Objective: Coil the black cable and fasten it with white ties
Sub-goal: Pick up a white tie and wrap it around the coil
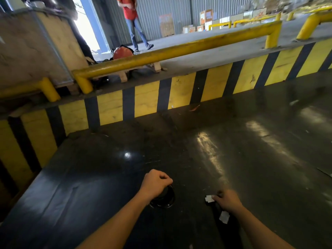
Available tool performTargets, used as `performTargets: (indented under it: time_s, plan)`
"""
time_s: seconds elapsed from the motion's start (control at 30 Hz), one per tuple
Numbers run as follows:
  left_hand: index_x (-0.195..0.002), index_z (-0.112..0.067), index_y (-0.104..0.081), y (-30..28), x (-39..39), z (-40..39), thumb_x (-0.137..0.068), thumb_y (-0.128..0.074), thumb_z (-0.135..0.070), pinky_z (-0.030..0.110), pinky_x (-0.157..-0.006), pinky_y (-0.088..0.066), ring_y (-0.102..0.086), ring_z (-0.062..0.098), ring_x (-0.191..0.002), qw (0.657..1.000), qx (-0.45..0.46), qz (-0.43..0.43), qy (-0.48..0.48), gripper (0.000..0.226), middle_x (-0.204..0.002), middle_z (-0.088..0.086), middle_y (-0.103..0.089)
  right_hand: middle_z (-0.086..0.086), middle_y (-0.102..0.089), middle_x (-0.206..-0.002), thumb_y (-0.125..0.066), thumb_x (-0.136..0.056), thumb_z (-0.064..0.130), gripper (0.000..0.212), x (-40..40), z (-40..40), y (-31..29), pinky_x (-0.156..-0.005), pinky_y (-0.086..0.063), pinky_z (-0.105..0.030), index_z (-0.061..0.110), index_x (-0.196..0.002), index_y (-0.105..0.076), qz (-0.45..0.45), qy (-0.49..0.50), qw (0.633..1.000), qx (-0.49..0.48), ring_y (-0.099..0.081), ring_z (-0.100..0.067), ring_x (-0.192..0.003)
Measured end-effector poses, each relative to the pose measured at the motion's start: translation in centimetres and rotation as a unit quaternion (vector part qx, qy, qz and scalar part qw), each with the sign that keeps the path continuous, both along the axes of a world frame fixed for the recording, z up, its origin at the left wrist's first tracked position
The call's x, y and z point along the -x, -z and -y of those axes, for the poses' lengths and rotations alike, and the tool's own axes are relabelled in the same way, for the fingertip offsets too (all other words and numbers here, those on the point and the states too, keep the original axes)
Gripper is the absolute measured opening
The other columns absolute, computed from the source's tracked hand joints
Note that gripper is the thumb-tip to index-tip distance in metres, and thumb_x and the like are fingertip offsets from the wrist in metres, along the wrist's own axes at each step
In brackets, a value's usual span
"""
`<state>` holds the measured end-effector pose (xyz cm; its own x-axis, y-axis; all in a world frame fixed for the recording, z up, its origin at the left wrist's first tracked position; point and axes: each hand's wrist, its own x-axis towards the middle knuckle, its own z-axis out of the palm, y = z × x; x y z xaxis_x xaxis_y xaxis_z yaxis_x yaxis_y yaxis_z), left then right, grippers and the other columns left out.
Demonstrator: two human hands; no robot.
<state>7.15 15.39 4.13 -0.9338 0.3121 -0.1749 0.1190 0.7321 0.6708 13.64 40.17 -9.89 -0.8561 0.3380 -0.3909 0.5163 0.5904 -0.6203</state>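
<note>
A black cable [164, 199] wound into a small coil rests on the dark, shiny floor at the lower middle. My left hand [156, 182] is closed over the top of the coil and grips it. To the right, my right hand [227, 201] pinches a small white tie [209, 198] at its fingertips. A second white tie [224, 216] lies below that hand, beside my wrist. A dark strip under my right hand blends into the floor, and I cannot tell what it is.
A yellow-and-black striped kerb [147, 103] runs across the view behind the floor. Yellow pipe rails [176, 51] stand on top of it. A person in a red shirt [131, 9] walks at the back, near an orange round object [122, 53]. Boxes [206, 20] are stacked far right.
</note>
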Motion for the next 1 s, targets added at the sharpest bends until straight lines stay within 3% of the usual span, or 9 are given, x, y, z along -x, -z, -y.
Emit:
performTargets:
  time_s: [0.1,0.2,0.27,0.37,0.53,0.63,0.73,0.8,1.0]
  plan:
    - [-0.079,-0.023,-0.075,0.6,-0.2,0.6,-0.083,-0.066,-0.024,0.024,-0.075,-0.048,-0.063,0.009,-0.089,1.0,0.005,0.03,0.007,0.01,-0.084,-0.007,-0.069,-0.008,-0.065,-0.102,-0.057,-0.078,0.054,0.026,1.0,0.5,1.9,-0.066,-0.041,-0.03,0.028,-0.08,-0.054,0.011,-0.043,0.998,-0.051,-0.062,-0.023,-0.093]
    - [-0.081,-0.023,-0.075,0.8,-0.4,1.1,-0.083,-0.066,-0.027,0.026,-0.08,-0.047,-0.062,0.007,-0.092,0.998,-0.019,0.06,0.015,0.01,-0.089,-0.007,-0.07,-0.005,-0.062,-0.101,-0.06,-0.08,0.042,0.019,1.3,1.4,1.4,-0.069,-0.044,-0.031,0.027,-0.076,-0.049,0.028,-0.062,0.994,-0.081,-0.06,-0.021,-0.091]
    - [-0.086,-0.021,-0.075,0.5,-0.5,1.2,-0.084,-0.065,-0.028,0.024,-0.081,-0.046,-0.062,0.006,-0.093,0.997,-0.025,0.064,0.023,0.013,-0.094,-0.007,-0.071,0.0,-0.063,-0.087,-0.062,-0.081,0.035,0.018,1.8,1.8,0.7,-0.069,-0.045,-0.029,0.024,-0.069,-0.053,0.026,-0.073,0.995,-0.061,-0.06,-0.017,-0.083]
    - [-0.088,-0.021,-0.075,-0.1,-0.4,1.0,-0.085,-0.064,-0.033,0.021,-0.079,-0.047,-0.063,0.003,-0.087,0.999,-0.011,0.03,0.037,0.017,-0.093,-0.008,-0.072,0.001,-0.066,-0.073,-0.064,-0.084,0.025,0.014,3.0,2.5,-2.1,-0.068,-0.051,-0.033,0.025,-0.07,-0.066,-0.046,-0.038,0.993,0.107,-0.061,-0.014,-0.069]
    - [-0.104,-0.026,-0.072,-1.6,0.3,0.4,-0.083,-0.063,-0.041,0.026,-0.091,-0.05,-0.063,0.001,-0.097,0.994,0.024,0.004,0.106,0.028,-0.107,-0.007,-0.072,-0.007,-0.067,-0.079,-0.066,-0.083,0.01,0.014,3.7,4.7,-10.8,-0.054,-0.047,-0.023,0.019,-0.093,-0.063,-0.201,0.031,0.913,0.353,-0.061,-0.013,-0.06]
    - [-0.107,-0.024,-0.071,-2.9,0.2,-0.5,-0.083,-0.063,-0.043,0.025,-0.089,-0.051,-0.065,-0.001,-0.094,0.991,-0.018,0.01,0.135,0.031,-0.105,-0.007,-0.073,-0.007,-0.069,-0.078,-0.067,-0.082,0.009,0.016,3.3,5.7,-14.4,-0.054,-0.048,-0.02,0.022,-0.088,-0.062,-0.288,0.008,0.9,0.328,-0.062,-0.011,-0.06]
    - [-0.098,-0.013,-0.072,-4.4,0.0,-1.2,-0.086,-0.063,-0.035,0.01,-0.057,-0.045,-0.06,-0.006,-0.059,0.985,-0.124,0.038,0.111,0.026,-0.073,-0.01,-0.067,0.0,-0.07,-0.075,-0.069,-0.081,0.012,0.014,3.1,6.4,-16.1,-0.056,-0.046,-0.016,0.026,-0.083,-0.066,-0.346,-0.024,0.9,0.263,-0.063,-0.004,-0.063]
    - [-0.088,-0.008,-0.071,-5.1,0.0,-1.3,-0.087,-0.062,-0.034,0.012,-0.044,-0.036,-0.048,-0.003,-0.046,0.981,-0.156,0.049,0.105,0.028,-0.059,-0.009,-0.054,0.003,-0.071,-0.077,-0.069,-0.081,0.015,0.013,2.9,6.7,-16.4,-0.06,-0.047,-0.017,0.028,-0.083,-0.069,-0.363,-0.041,0.901,0.233,-0.065,-0.002,-0.069]
    - [-0.08,-0.024,-0.072,-7.1,0.2,-1.0,-0.086,-0.063,-0.029,0.021,-0.044,-0.031,-0.042,0.006,-0.047,0.977,-0.159,0.063,0.13,0.012,-0.059,-0.005,-0.05,0.007,-0.072,-0.085,-0.066,-0.083,0.015,0.015,2.5,6.8,-17.8,-0.07,-0.048,-0.017,0.028,-0.089,-0.07,-0.373,-0.08,0.902,0.201,-0.065,0.001,-0.081]
